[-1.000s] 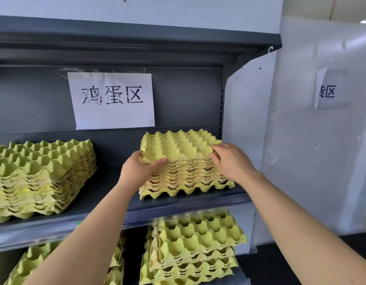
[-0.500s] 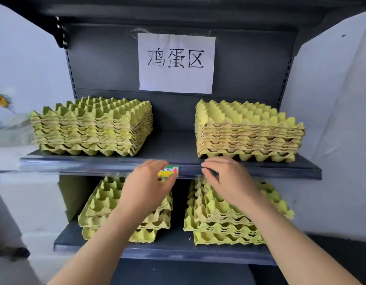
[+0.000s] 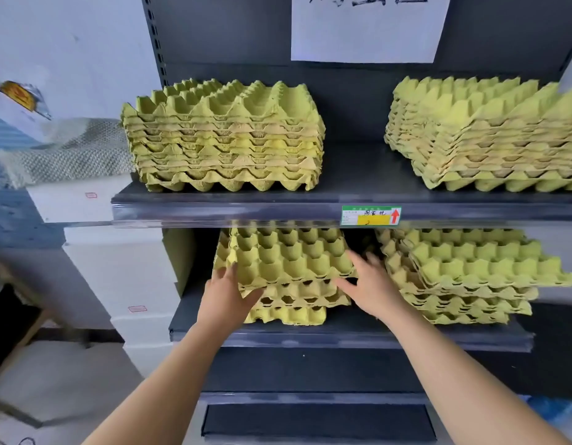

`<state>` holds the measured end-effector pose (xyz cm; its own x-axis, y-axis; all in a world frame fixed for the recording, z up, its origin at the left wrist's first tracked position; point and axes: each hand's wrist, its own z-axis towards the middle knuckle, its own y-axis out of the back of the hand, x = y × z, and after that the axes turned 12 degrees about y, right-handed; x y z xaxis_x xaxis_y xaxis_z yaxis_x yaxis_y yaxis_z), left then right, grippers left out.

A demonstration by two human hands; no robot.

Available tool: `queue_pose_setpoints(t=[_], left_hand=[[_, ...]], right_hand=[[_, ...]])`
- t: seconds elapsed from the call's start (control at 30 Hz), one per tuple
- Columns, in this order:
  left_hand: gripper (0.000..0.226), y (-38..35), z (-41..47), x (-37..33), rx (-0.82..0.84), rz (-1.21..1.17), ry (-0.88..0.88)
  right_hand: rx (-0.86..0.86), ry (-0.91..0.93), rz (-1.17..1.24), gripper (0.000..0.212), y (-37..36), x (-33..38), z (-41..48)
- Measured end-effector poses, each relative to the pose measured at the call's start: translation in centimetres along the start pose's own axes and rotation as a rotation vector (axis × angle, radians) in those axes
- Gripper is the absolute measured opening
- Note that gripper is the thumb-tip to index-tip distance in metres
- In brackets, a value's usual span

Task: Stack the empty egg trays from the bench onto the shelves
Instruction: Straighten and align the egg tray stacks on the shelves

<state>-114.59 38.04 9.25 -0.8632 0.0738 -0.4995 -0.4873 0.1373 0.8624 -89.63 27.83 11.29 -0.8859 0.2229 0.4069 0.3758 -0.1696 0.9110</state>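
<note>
Where the untidy stack of egg trays [image 3: 288,264] sits on the left of the lower shelf [image 3: 342,335], the hands flank it. The left hand [image 3: 225,300] lies with fingers spread against its front left corner. The right hand [image 3: 373,287], blurred, is spread at its right corner. A second stack [image 3: 471,271] sits just beside, under the upper shelf [image 3: 246,210].

Upper shelf [image 3: 278,203]: upper left stack [image 3: 223,139] and upper right stack [image 3: 484,136] of egg trays, well apart, below a paper sign [image 3: 368,33] on the back panel. Price label [image 3: 370,215] on that shelf's front edge. Lower shelf [image 3: 342,335]: lower left stack [image 3: 288,271], with left hand [image 3: 227,297] against its left front corner and right hand [image 3: 371,284] at its right front corner; lower right stack [image 3: 464,274] just beside. Left of the unit, piled boxes [image 3: 124,271] with cloth [image 3: 69,152] on top.
</note>
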Motion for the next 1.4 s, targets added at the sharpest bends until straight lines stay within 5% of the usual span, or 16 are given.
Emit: queue_pose_setpoints(t=[0.27,0.57,0.93,1.1,1.4], left_hand=[[0.096,-1.1,4.2,1.1,0.120,-0.422,0.112],[0.073,-0.4,5.6,2.2,0.049,-0.657,0.158],[0.102,-2.2,5.2,4.1,0.081,-0.623,0.132],[0.084,-2.7,5.1,3.7,0.015,-0.613,0.123],[0.089,-2.2,5.0,3.5,-0.016,-0.674,0.131]], right_hand=[[-0.054,-0.128,0.356,0.067,-1.7,-0.4,2.4],[-0.232,-0.045,0.326,0.062,-2.3,0.9,3.1],[-0.103,0.001,0.314,0.074,-5.0,0.3,3.6],[-0.136,-0.019,0.374,0.068,-4.6,0.1,4.2],[-0.100,-0.005,0.487,0.067,-3.6,-0.6,4.4]])
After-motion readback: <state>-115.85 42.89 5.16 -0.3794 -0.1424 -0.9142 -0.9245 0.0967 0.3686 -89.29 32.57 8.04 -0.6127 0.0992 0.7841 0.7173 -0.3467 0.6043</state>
